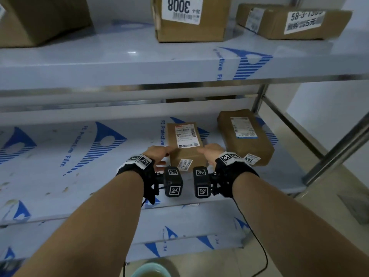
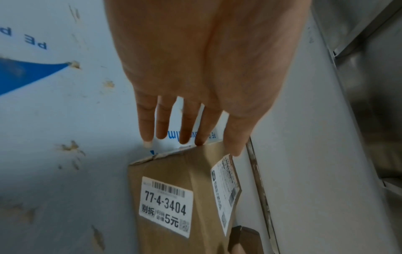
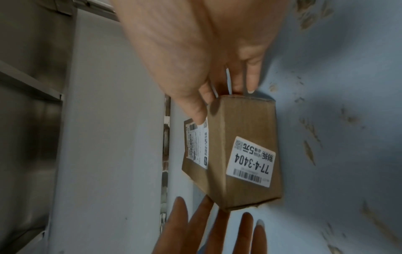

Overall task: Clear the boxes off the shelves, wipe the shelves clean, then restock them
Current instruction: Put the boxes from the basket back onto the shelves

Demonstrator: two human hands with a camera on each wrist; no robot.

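Pale floor and teal bowl nearest; above, film-covered stained shelf with box flanked by left hand, fingers straight, and right hand, clasping its end; beyond, upper shelf, boxed

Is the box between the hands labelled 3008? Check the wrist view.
No: the label on the small box between the left hand and right hand reads 77-4-3404.
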